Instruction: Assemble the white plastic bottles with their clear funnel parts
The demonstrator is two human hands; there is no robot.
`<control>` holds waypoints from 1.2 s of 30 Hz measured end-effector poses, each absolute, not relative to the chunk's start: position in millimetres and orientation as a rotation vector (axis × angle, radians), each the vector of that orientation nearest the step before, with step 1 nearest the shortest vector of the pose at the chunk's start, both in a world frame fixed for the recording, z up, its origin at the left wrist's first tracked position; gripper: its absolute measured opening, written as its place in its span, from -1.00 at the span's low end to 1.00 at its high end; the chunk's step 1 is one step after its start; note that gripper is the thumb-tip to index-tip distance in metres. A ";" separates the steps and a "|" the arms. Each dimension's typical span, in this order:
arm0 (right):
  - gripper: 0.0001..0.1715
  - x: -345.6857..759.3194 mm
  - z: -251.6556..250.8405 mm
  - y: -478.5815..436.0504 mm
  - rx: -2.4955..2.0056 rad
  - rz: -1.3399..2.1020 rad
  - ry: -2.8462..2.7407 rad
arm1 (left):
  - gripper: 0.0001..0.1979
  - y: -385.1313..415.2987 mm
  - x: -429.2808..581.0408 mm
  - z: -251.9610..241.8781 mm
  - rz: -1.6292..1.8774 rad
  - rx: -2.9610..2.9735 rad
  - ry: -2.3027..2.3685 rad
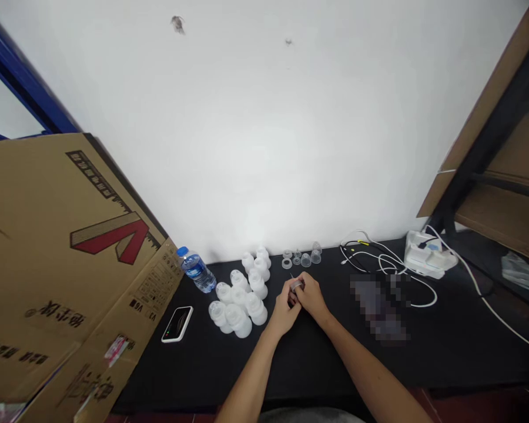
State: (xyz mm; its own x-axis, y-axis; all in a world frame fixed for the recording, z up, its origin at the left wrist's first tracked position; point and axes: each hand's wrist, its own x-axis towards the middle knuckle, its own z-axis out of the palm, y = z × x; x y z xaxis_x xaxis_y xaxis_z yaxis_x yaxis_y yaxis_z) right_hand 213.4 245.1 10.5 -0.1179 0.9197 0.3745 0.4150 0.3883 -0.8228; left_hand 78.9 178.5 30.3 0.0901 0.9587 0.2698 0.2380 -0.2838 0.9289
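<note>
Black tabletop (308,364) under me: my left hand (284,311) and right hand (312,295) are together, fingers closed on a small clear plastic part (296,285). Just left sit grouped white plastic bottle-shaped pieces (238,299); ahead, small clear rings and cups (300,257). Which pieces count as finished, I can't tell. Farther left stands a water bottle (197,270).

This looks like a small assembly workroom rather than a home: a black-topped bench (317,364) stands against a bare white wall (264,129), with rows of white plastic parts (238,299) in the middle. A large cardboard carton (70,264) leans at left, and cables (388,258) and a rough shelf (498,176) sit at right.
</note>
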 end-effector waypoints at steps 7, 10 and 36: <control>-0.94 214.8 13.4 243.4 -1.205 0.669 -1.675 | -0.40 178.6 79.3 26.5 1.246 1.639 1.150; -0.92 215.1 14.7 244.3 -1.157 0.685 -1.691 | -0.52 179.7 79.0 23.8 1.286 1.565 1.166; -0.63 226.3 30.0 240.5 -0.959 0.740 -1.924 | -0.56 178.1 85.2 28.9 1.411 1.524 1.296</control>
